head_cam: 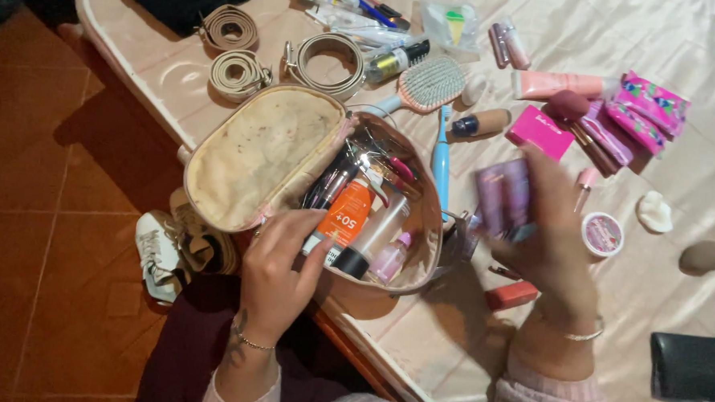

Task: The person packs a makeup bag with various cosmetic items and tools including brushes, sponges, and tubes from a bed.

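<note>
Head view: left hand (278, 266) palm-down, fingers curled over near rim of open beige oval zip-up cosmetic pouch (255, 152), thumb touching orange plastic tube (345, 215) inside. Right hand (553, 242) raised above cream bedsheet (702, 47), wrist bent, fingers closed around blurred small purple rectangular box (502, 195), just right of pouch, beside light-blue toothbrush (441, 160).

Open beige oval fabric cosmetic pouch (251, 152), lid tilted back, on bed edge; purple rectangular palette (502, 195) raised, blurred.
</note>
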